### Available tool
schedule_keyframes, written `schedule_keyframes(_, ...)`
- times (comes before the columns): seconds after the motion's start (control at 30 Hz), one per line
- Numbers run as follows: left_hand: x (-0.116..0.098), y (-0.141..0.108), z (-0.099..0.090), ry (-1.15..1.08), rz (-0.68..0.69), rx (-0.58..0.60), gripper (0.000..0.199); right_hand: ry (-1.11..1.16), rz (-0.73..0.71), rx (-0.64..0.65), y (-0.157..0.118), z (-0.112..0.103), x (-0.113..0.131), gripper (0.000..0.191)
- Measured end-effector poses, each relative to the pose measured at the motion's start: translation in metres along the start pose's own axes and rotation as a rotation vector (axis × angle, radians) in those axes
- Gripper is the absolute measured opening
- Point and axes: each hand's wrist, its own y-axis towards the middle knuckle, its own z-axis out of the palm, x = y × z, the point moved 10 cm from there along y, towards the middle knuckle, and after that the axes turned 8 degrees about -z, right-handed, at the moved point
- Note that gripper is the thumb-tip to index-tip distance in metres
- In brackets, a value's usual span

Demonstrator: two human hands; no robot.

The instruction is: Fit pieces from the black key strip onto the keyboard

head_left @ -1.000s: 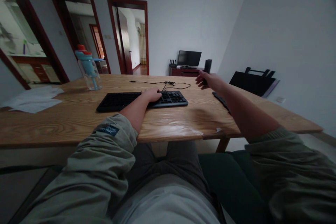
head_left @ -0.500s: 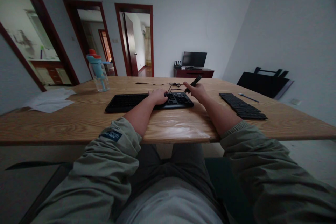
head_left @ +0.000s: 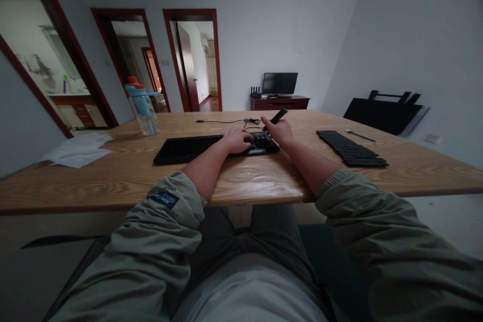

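My right hand (head_left: 281, 131) holds a slim dark tool (head_left: 276, 116) over the right end of the keyboard (head_left: 196, 147); my fingers are wrapped around its lower end, and its long axis tilts up and away to the right, free tip in the air above the far edge of the keys; my left hand (head_left: 237, 141) lies flat on the keys just beside it, fingers spread and gripping nothing; the two hands sit almost touching, the right one nearer the tool's tip; both forearms run straight out over the counter (head_left: 113, 176) edge, sleeves pushed back; a second keyboard (head_left: 350, 148) lies well apart to my right, a water bottle (head_left: 142, 107) far left.
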Motion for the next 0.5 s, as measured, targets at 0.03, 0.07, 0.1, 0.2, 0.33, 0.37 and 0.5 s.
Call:
schedule_keyframes(0.03, 0.000, 0.000, -0.001, -0.001, 0.000, -0.005, 0.044, -0.002, -0.005, 0.009, -0.001, 0.000, 0.001, 0.059)
schedule_keyframes(0.07, 0.000, 0.000, -0.002, -0.005, 0.001, -0.013, 0.044, -0.004, -0.010, 0.018, -0.002, 0.000, 0.002, 0.059)
schedule_keyframes(0.1, 0.000, -0.001, -0.003, -0.010, 0.005, -0.020, 0.044, -0.009, -0.015, 0.023, -0.002, 0.000, 0.004, 0.059)
schedule_keyframes(0.2, -0.002, -0.001, -0.003, -0.020, 0.021, -0.018, 0.043, -0.049, -0.033, 0.022, -0.004, -0.004, 0.008, 0.059)
schedule_keyframes(0.33, -0.005, -0.002, -0.002, -0.011, 0.019, -0.006, 0.043, -0.153, -0.074, -0.012, -0.005, -0.009, 0.015, 0.061)
schedule_keyframes(0.37, -0.006, -0.003, -0.002, -0.005, 0.015, -0.003, 0.043, -0.174, -0.075, -0.021, -0.005, -0.009, 0.016, 0.062)
schedule_keyframes(0.5, -0.008, -0.004, 0.000, 0.018, 0.005, 0.009, 0.044, -0.222, -0.060, -0.035, -0.006, -0.008, 0.017, 0.065)
